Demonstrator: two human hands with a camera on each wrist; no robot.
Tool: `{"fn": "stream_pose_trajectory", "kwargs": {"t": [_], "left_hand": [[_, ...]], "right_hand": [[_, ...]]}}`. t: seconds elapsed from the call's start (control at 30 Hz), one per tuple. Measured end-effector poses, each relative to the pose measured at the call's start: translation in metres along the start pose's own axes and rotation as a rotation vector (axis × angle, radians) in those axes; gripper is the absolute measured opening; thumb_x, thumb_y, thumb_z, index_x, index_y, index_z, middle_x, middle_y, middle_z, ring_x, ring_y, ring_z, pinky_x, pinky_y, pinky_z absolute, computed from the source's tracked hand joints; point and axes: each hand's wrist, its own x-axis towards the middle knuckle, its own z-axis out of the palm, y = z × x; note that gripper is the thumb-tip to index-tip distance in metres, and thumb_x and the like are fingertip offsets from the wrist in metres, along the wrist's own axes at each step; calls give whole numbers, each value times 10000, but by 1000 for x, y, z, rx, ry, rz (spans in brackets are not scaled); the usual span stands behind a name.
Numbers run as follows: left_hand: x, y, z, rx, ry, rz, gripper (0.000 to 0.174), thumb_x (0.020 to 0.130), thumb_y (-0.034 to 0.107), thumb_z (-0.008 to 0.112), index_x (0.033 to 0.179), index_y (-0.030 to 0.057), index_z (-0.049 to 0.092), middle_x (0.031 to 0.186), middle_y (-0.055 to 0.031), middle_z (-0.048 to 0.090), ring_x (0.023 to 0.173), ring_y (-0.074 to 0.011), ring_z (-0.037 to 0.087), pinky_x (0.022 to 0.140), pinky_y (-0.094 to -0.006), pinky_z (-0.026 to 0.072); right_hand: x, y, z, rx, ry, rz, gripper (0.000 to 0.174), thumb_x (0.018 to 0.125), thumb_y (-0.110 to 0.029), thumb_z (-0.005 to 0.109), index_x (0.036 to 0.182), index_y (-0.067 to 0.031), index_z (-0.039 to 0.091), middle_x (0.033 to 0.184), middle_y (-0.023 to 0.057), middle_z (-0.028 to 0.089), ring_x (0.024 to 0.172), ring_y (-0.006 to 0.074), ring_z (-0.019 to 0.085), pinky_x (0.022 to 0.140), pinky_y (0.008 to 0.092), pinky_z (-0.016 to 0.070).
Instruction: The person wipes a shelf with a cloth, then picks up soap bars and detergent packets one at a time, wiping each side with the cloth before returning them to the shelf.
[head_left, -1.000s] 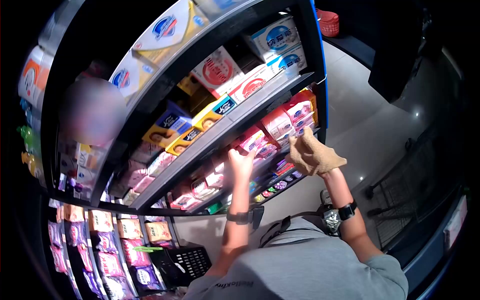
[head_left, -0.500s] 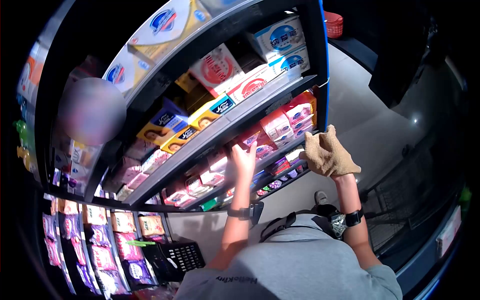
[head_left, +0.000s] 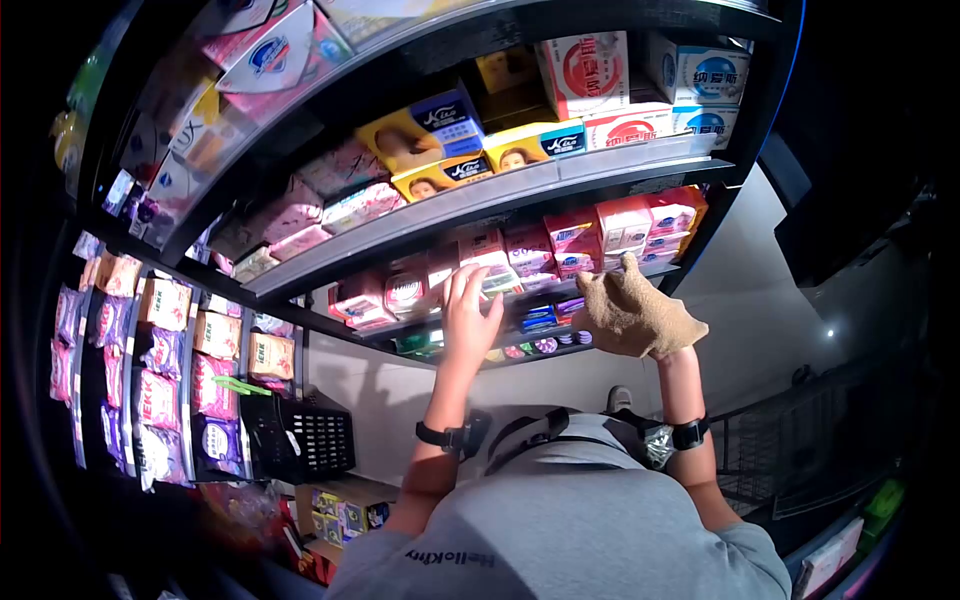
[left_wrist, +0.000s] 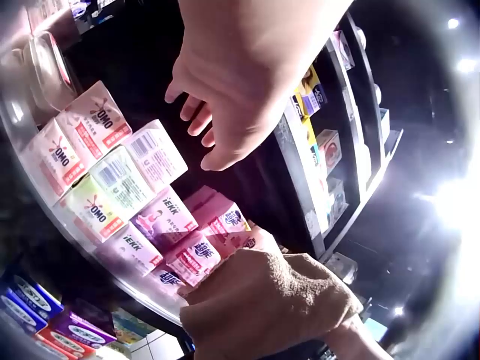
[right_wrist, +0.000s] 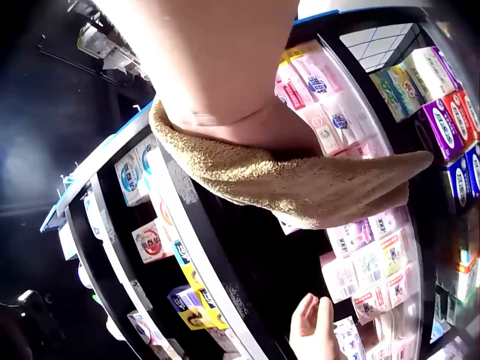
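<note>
My left hand (head_left: 470,325) is raised beside the lower shelf's pink and white boxes (head_left: 405,290), its fingers spread and holding nothing. In the left wrist view this hand (left_wrist: 240,82) hangs above OMO boxes (left_wrist: 94,124), with a gap between. A tan cloth (head_left: 635,310) covers my right hand (head_left: 678,365), hiding its fingers. The cloth (left_wrist: 277,300) lies against or just in front of pink boxes (left_wrist: 195,255) at the shelf's edge; contact is unclear. In the right wrist view, the cloth (right_wrist: 285,184) wraps across the hand (right_wrist: 262,131).
Above are Kiss boxes (head_left: 440,165) and red-marked boxes (head_left: 585,75). A side rack of wipe packs (head_left: 160,350) and a black basket (head_left: 325,440) stand at left. Lower down are dark blue boxes (left_wrist: 34,292). A cart (head_left: 765,445) stands at right.
The head view has turned, bringing the shelves more level. My left hand has moved left along the boxes, its fingers more spread. The cloth-covered hand stays near the shelf's right end.
</note>
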Motion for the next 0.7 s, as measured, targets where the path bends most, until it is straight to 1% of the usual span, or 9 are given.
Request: {"fn": "stream_pose_trajectory", "kwargs": {"t": [0.23, 0.3, 0.37, 0.43, 0.47, 0.5, 0.57, 0.63, 0.7], "left_hand": [[34, 5, 40, 217, -86, 252, 371, 644, 115, 676, 970, -3, 543, 974, -132, 542, 988, -285, 491, 875, -386, 379], [42, 3, 62, 490, -318, 168, 341, 622, 136, 699, 892, 12, 532, 903, -129, 542, 925, -270, 508, 825, -392, 389], [47, -2, 77, 491, -345, 183, 327, 604, 158, 719, 852, 39, 544, 865, -106, 572, 887, -258, 543, 785, -386, 406], [54, -4, 85, 483, -424, 147, 297, 594, 160, 726, 813, 47, 560, 831, -108, 597, 845, -258, 582, 741, -381, 436], [55, -7, 86, 474, -414, 176, 225, 618, 121, 692, 793, 45, 574, 798, -110, 612, 798, -259, 609, 684, -377, 467], [55, -8, 89, 469, -418, 190, 225, 618, 121, 692, 793, 45, 574, 798, -110, 612, 798, -259, 609, 684, -377, 467], [58, -10, 93, 536, -401, 155, 130, 654, 71, 626, 773, 41, 582, 760, -107, 617, 759, -268, 618, 661, -375, 478], [63, -3, 90, 517, -412, 116, 69, 673, 42, 572, 740, 46, 589, 729, -107, 622, 729, -266, 625, 645, -375, 482], [65, 0, 93, 610, -378, 127, 94, 730, 124, 545, 677, 106, 620, 660, -56, 636, 661, -210, 642, 592, -338, 480]], "right_hand": [[8, -22, -9, 22, 68, 7, 553, 780, -289, 514, 1196, 41, 358, 815, 2, 495, 745, 149, 517, 916, 440, 346], [13, -21, -27, 185, -64, 45, 360, 779, -284, 477, 1055, -52, 479, 776, 37, 504, 779, 201, 507, 892, 411, 340], [1, -23, -15, 361, -130, 149, 243, 750, -239, 488, 955, -111, 482, 762, 31, 473, 809, 199, 495, 859, 366, 352], [-3, -17, -25, 375, 100, 303, 169, 700, -194, 510, 851, -136, 460, 747, 32, 454, 789, 203, 471, 814, 318, 349], [-4, -12, -54, 1003, 154, 473, 195, 662, -177, 540, 831, -120, 462, 742, 44, 445, 764, 215, 445, 777, 317, 350], [-7, -12, -52, 996, 155, 488, 195, 662, -177, 540, 831, -120, 462, 742, 44, 445, 764, 215, 445, 777, 317, 350], [-11, -11, -43, 737, -409, 446, 404, 689, -237, 636, 1050, -103, 514, 962, 21, 525, 986, 187, 452, 898, 298, 346], [-16, -24, -30, 550, -335, 381, 343, 701, -266, 614, 999, -117, 535, 946, 20, 536, 941, 183, 467, 879, 310, 357], [-40, -60, 37, 1551, 412, 879, 391, 701, -274, 591, 1056, -125, 523, 958, 16, 538, 907, 180, 476, 877, 307, 362]]}}
